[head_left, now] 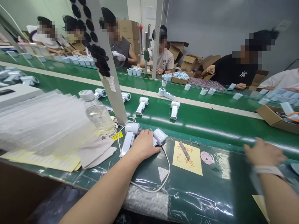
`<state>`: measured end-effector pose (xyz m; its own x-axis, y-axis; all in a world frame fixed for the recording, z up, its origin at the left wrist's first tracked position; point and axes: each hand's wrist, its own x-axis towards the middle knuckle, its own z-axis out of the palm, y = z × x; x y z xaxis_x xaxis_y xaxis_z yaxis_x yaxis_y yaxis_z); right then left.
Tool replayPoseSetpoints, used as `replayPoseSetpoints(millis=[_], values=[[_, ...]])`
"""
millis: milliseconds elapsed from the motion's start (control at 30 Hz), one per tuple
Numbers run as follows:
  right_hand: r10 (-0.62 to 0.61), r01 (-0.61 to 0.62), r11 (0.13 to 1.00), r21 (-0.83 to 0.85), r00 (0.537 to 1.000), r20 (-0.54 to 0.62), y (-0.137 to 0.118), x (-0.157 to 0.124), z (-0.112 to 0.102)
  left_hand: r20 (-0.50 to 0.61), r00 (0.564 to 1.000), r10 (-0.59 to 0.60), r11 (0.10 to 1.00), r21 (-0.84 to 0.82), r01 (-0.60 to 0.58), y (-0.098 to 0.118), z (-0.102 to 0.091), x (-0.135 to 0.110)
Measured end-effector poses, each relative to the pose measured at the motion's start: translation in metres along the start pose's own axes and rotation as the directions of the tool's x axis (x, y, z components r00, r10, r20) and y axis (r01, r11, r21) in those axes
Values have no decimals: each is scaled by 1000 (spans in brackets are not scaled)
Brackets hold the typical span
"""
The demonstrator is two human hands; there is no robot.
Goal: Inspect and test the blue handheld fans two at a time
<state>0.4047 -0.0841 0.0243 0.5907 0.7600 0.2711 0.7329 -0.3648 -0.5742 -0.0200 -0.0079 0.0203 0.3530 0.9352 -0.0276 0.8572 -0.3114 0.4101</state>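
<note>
Fingers of the left hand (145,143) lie over the handle of a glossy white plastic device with a cylindrical head (160,136); the palm hides the grip, so I cannot tell how firmly they clasp it. Its head sits just right of the fingers, and the handle's long axis runs leftward from there, under the palm. Just left of these fingers lies a second white device, silver-sided (126,143), its handle running from its far head toward the near left. The left hand is nearer to both; the right hand (265,154), blurred, is well apart to the right, its fingers loosely spread with nothing visible in them. A thin white cable (168,169) loops nearby on the green, film-covered tabletop (187,193). Right of it lies a yellow handwritten paper note (197,165). Farther off, similar white devices (175,110) lie on a glossy green belt (210,124).
</note>
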Motion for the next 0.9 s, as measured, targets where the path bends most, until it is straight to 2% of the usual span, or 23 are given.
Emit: replayPoseSetpoints(millis=[33,67,133,200,267,333,400,467,533,633,700,800,900], values=[[23,-18,992,-126,999,42,-27,3,24,-5,1000,9,1000,-5,-9,1,0,0],[5,11,986,-164,995,97,-54,5,50,-12,1000,10,1000,-29,-10,2,0,1],[-95,138,978,-156,961,259,-103,8,101,-25,999,-45,990,-135,41,4,-2,1],[-195,253,962,-105,901,388,-146,8,145,-64,988,-143,941,-317,116,5,-4,1],[-230,301,949,-89,859,457,-180,6,174,-108,971,-214,832,-540,123,5,-3,2],[-223,309,945,-104,846,484,-205,5,187,-111,962,-249,628,-774,73,4,2,5],[-220,311,945,-105,838,500,-221,3,184,-21,964,-266,294,-954,60,4,9,9],[-254,332,942,-58,814,523,-229,-3,169,74,965,-253,-40,-997,66,5,16,13],[-324,368,929,29,775,542,-232,-17,148,102,966,-239,-242,-969,42,8,20,17],[-491,432,869,242,691,530,-228,-55,114,129,962,-239,-415,-910,19,11,20,19],[-569,463,822,331,644,511,-221,-86,95,181,966,-183,-498,-865,68,11,17,17],[-599,465,800,378,652,465,-208,-123,78,206,978,-34,-548,-822,154,10,10,14],[-612,368,765,528,672,418,-192,-139,78,181,984,0,-584,-798,147,7,4,12]])
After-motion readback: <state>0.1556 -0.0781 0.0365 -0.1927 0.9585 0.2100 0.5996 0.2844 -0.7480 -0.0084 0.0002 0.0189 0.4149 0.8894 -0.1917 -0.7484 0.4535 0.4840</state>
